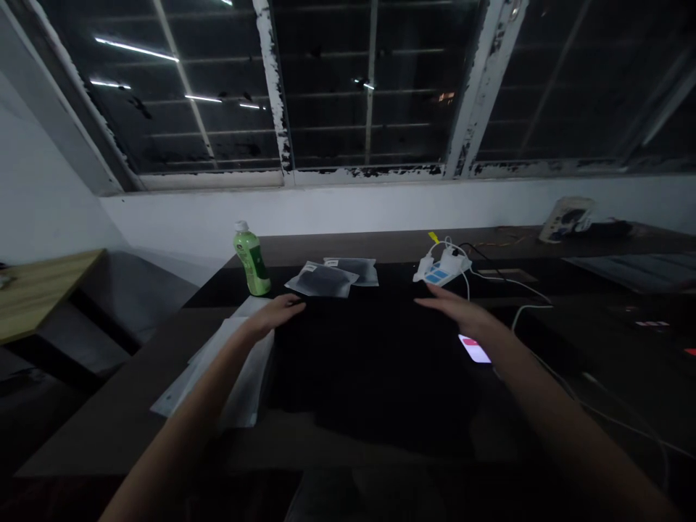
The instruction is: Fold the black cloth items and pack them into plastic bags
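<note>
A black cloth (370, 362) lies spread flat on the dark table in front of me. My left hand (277, 313) rests on its far left corner, fingers stretched out flat. My right hand (462, 312) hovers over its far right part, open with the fingers extended and nothing in it. Just beyond the cloth lie two clear plastic bags (326, 279) with dark contents. A stack of empty clear bags (239, 370) lies under my left forearm.
A green bottle (251, 259) stands at the back left. A white power strip with cables (443, 267) sits at the back right. A lit phone (474, 349) lies by my right wrist. A wooden table (38, 290) stands at the left.
</note>
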